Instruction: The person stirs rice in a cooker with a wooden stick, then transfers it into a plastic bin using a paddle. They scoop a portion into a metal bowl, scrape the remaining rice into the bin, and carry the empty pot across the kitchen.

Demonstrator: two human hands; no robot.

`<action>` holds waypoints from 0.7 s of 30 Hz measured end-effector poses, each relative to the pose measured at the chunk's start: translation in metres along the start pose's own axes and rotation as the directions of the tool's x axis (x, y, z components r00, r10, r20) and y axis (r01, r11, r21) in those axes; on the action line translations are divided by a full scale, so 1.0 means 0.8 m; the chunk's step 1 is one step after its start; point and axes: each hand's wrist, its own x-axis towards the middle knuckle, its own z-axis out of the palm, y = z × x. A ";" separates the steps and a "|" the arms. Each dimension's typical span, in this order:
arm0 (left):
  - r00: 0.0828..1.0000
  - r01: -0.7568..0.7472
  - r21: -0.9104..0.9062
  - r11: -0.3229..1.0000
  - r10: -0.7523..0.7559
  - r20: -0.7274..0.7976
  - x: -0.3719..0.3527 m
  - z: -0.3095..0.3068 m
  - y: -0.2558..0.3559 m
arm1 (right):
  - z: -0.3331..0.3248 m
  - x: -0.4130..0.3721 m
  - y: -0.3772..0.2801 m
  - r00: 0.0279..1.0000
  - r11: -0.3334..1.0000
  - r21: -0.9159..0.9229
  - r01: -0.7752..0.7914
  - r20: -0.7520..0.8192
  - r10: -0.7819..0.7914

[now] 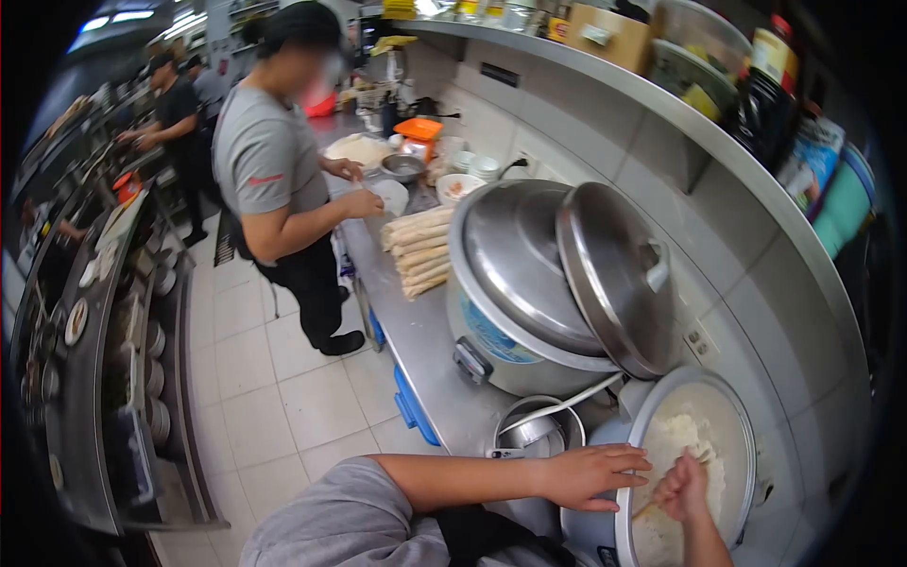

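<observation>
My left hand [588,474] lies with its fingers stretched out over the near rim of a large rice cooker pot [743,416], at the lower right. Inside the pot is a white mass that looks like cooked rice [678,435]. My right hand [682,487] is inside the pot, fingers wrapped round a utensil with a pale, wooden-looking handle [646,511]. The utensil's working end is hidden or too blurred to make out.
A big rice cooker [510,274] with a loose lid [614,274] leaning on it stands beyond. Stacked pale rolls [418,250] lie on the steel counter [416,340]. A co-worker in a grey shirt [269,161] stands at it. A shelf [605,66] runs overhead.
</observation>
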 end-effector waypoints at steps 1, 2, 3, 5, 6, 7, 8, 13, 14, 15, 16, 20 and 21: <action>1.000 -0.010 0.006 1.000 0.010 0.009 -0.003 0.002 0.000 | -0.011 0.014 -0.018 1.000 1.000 -0.020 -0.012 0.019 0.012; 0.999 -0.026 0.012 1.000 0.026 0.022 -0.003 0.003 -0.002 | -0.029 0.035 -0.039 0.963 0.963 -0.093 0.251 -0.081 -0.259; 1.000 -0.017 0.023 1.000 0.017 0.008 -0.002 0.004 -0.005 | -0.039 0.052 -0.049 0.843 0.854 -0.183 0.487 -0.157 -0.515; 0.995 -0.103 0.097 0.990 0.102 0.019 0.001 0.005 -0.012 | -0.054 0.090 -0.025 0.828 0.859 -0.009 0.513 -0.259 -0.497; 0.995 -0.100 0.098 0.990 0.100 0.007 0.001 0.003 -0.014 | -0.062 0.103 -0.012 0.805 0.823 0.164 0.544 -0.378 -0.457; 0.994 -0.111 0.127 0.986 0.108 0.031 0.004 0.000 -0.018 | -0.044 0.096 0.016 0.892 0.867 0.268 0.421 -0.298 -0.341; 0.991 -0.128 0.142 0.982 0.120 0.060 0.008 0.000 -0.024 | -0.024 0.076 0.031 0.933 0.922 0.188 0.339 -0.191 -0.304; 0.931 -0.331 0.219 0.918 0.281 0.233 0.042 -0.004 -0.067 | -0.028 0.002 -0.013 0.987 0.986 -0.062 -0.157 -0.036 0.155; 0.902 -0.350 0.231 0.908 0.260 0.345 0.051 -0.008 -0.069 | -0.049 0.016 -0.027 0.991 0.994 -0.110 -0.016 -0.136 0.000; 0.895 -0.363 0.227 0.904 0.270 0.355 0.056 -0.009 -0.067 | -0.073 0.032 -0.045 0.963 0.976 -0.179 0.121 -0.217 -0.159; 0.890 -0.370 0.228 0.901 0.273 0.365 0.061 -0.007 -0.065 | -0.097 0.039 -0.066 0.917 0.943 -0.171 0.286 -0.236 -0.321; 0.928 -0.285 0.206 0.936 0.216 0.304 0.050 0.029 -0.022 | -0.124 0.049 -0.052 0.722 0.808 -0.104 0.579 -0.394 -0.568; 0.954 -0.243 0.171 0.955 0.203 0.221 0.041 0.053 -0.002 | -0.122 0.044 -0.031 0.777 0.848 -0.072 0.526 -0.365 -0.513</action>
